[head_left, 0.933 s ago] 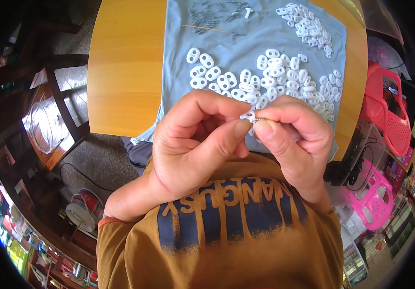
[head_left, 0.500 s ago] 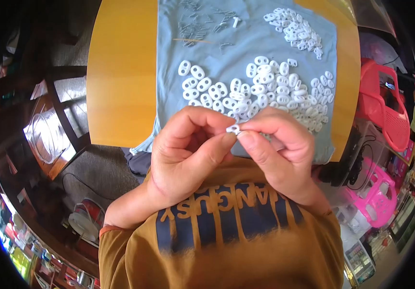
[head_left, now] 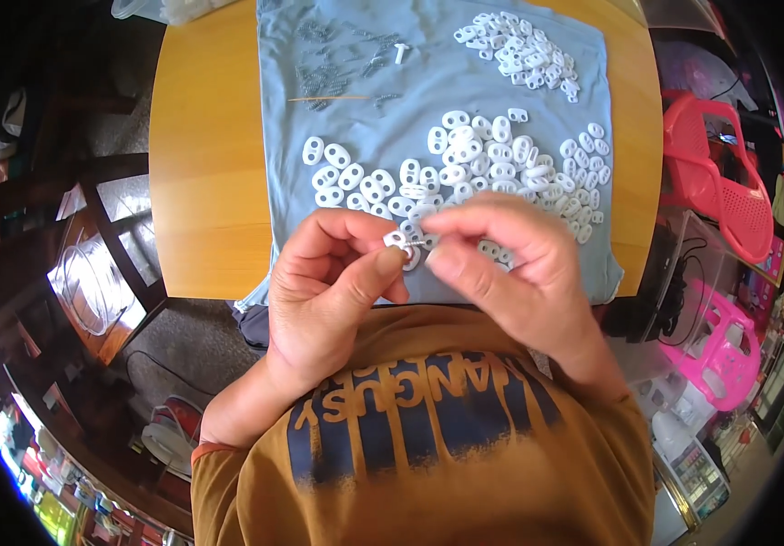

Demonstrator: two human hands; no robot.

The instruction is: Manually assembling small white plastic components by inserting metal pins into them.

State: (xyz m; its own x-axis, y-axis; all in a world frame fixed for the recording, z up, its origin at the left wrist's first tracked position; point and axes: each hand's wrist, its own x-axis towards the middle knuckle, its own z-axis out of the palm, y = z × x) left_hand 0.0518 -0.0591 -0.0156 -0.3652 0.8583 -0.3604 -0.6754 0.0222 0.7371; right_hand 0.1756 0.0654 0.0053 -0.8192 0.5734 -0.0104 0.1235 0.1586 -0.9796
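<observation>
My left hand [head_left: 328, 282] pinches a small white plastic piece [head_left: 394, 239] between thumb and index finger. From its right side sticks a thin metal bit [head_left: 417, 243] that looks like a small spring. My right hand [head_left: 510, 264] is just to the right, thumb and index finger parted around the free end of the metal bit; its fingertips are slightly blurred. Beyond both hands lies a spread of white oval two-hole plastic pieces [head_left: 456, 150] on the blue-grey cloth [head_left: 365, 132]. Some of these pieces are partly hidden behind my fingers.
Thin metal springs [head_left: 319, 68] lie scattered at the far left of the cloth, with a thin stick [head_left: 328, 98] and a white T-shaped piece [head_left: 401, 53]. Smaller white pieces [head_left: 529, 55] are heaped far right. A yellow wooden table [head_left: 205, 164] carries everything; a red chair [head_left: 720, 173] stands right.
My right hand has parted from the white piece and its thumb and index finger have spread. My left hand still holds the piece, where the thin metal bit now shows. The whole view has shifted slightly.
</observation>
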